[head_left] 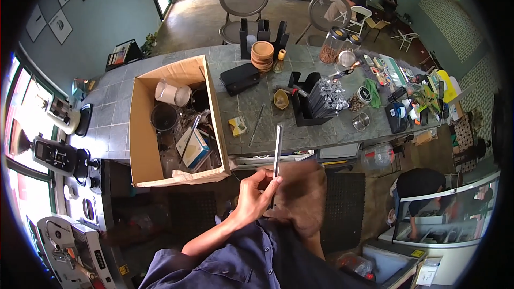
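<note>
My left hand (pixel 259 191) is closed around the lower end of a long narrow silver metal tool (pixel 279 142), which points up toward the counter; its exact kind does not show. Close beside it on the right, a brown cloth (pixel 304 203) is held up and partly smeared by motion. My right forearm (pixel 315 244) runs up into this cloth, which covers the hand and its fingers. Beyond my hands, a thin dark stick (pixel 257 126) lies on the grey tiled counter (pixel 241 109). A small yellow-and-white packet (pixel 238 126) rests to its left.
A cardboard box (pixel 143 144) with cups and packets stands at the counter's left. Behind are a black case (pixel 239 78), stacked wooden bowls (pixel 262 56) and a black holder (pixel 302 112) of wrapped sticks. Grinders stand far left. A person (pixel 420 187) bends by a glass-fronted case at right.
</note>
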`<state>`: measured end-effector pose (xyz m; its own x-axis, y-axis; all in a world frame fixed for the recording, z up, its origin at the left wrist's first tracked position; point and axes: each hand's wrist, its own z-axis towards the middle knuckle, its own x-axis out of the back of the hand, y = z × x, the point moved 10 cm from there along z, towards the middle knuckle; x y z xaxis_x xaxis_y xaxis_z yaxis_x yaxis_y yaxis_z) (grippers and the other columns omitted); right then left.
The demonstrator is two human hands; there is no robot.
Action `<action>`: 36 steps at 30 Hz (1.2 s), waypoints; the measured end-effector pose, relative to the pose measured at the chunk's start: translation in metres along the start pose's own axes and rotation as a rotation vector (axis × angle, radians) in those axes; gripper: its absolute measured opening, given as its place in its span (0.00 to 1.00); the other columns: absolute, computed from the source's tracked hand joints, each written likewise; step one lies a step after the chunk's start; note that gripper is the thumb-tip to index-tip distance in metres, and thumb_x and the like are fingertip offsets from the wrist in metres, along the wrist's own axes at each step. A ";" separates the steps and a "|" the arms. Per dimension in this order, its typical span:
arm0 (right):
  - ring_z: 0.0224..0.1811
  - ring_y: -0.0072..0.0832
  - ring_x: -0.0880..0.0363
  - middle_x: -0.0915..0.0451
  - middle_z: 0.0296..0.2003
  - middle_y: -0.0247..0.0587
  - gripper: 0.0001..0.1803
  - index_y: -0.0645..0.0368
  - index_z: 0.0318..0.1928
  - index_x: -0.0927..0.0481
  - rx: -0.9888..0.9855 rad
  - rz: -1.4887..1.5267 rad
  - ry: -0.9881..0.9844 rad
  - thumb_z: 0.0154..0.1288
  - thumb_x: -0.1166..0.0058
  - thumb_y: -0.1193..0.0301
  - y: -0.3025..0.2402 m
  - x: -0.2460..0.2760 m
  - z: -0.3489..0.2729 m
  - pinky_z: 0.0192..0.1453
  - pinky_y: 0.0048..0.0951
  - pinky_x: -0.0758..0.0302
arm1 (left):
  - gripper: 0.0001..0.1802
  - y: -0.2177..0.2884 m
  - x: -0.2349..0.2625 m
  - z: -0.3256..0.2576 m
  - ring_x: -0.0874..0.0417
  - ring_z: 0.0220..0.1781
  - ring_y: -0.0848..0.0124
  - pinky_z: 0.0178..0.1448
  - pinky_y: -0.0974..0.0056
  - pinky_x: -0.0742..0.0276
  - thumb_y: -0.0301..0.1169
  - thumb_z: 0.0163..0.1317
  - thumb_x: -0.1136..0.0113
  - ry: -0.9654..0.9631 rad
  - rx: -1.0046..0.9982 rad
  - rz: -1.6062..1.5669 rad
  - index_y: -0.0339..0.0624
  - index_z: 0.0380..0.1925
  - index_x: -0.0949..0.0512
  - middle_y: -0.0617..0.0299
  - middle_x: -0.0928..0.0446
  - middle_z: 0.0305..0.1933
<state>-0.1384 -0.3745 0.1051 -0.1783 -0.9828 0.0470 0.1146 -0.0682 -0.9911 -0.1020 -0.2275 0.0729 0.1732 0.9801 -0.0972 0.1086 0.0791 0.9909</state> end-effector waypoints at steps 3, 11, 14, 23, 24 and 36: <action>0.45 0.31 0.14 0.14 0.43 0.40 0.23 0.60 0.51 0.16 0.000 -0.063 -0.004 0.55 0.28 0.68 0.005 -0.009 0.015 0.53 0.38 0.19 | 0.13 -0.007 0.005 0.012 0.23 0.23 0.82 0.26 0.69 0.28 0.33 0.75 0.32 0.044 -0.031 0.228 0.33 0.38 0.18 0.66 0.21 0.22; 0.52 0.33 0.17 0.17 0.48 0.41 0.32 0.59 0.59 0.22 -0.009 -0.364 -0.363 0.55 0.25 0.66 0.019 -0.049 0.014 0.58 0.39 0.24 | 0.14 -0.004 0.003 0.007 0.16 0.25 0.74 0.31 0.64 0.22 0.35 0.69 0.26 0.077 -0.114 0.491 0.32 0.36 0.13 0.55 0.15 0.25; 0.56 0.45 0.20 0.24 0.56 0.56 0.36 0.66 0.64 0.29 0.046 -0.426 -0.318 0.58 0.30 0.66 0.034 -0.051 0.008 0.65 0.46 0.28 | 0.12 -0.004 0.009 0.011 0.13 0.27 0.69 0.34 0.62 0.19 0.32 0.66 0.26 0.056 -0.108 0.510 0.32 0.36 0.14 0.52 0.14 0.27; 0.54 0.56 0.23 0.28 0.52 0.64 0.30 0.70 0.57 0.28 0.286 -0.682 -0.014 0.59 0.32 0.68 -0.023 -0.037 0.036 0.56 0.50 0.22 | 0.12 0.002 0.022 -0.005 0.10 0.30 0.59 0.36 0.59 0.17 0.32 0.68 0.30 -0.003 -0.146 0.473 0.31 0.42 0.12 0.47 0.12 0.32; 0.50 0.53 0.22 0.28 0.49 0.62 0.22 0.67 0.49 0.25 0.266 -0.719 0.000 0.59 0.32 0.68 -0.022 -0.038 0.037 0.51 0.48 0.24 | 0.12 -0.007 0.027 -0.005 0.11 0.29 0.65 0.36 0.62 0.17 0.30 0.69 0.31 0.035 -0.080 0.439 0.30 0.44 0.12 0.49 0.12 0.31; 0.50 0.56 0.24 0.27 0.46 0.59 0.24 0.68 0.51 0.23 0.472 -0.925 -0.201 0.59 0.34 0.66 -0.055 -0.064 0.035 0.51 0.48 0.26 | 0.10 0.019 0.037 -0.014 0.10 0.28 0.61 0.33 0.61 0.17 0.30 0.69 0.30 0.128 -0.167 0.476 0.32 0.41 0.11 0.47 0.11 0.34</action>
<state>-0.0988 -0.3135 0.1607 -0.2307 -0.5213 0.8216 0.3928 -0.8224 -0.4115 -0.1076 -0.1874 0.0899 0.0427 0.9283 0.3693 -0.1124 -0.3628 0.9251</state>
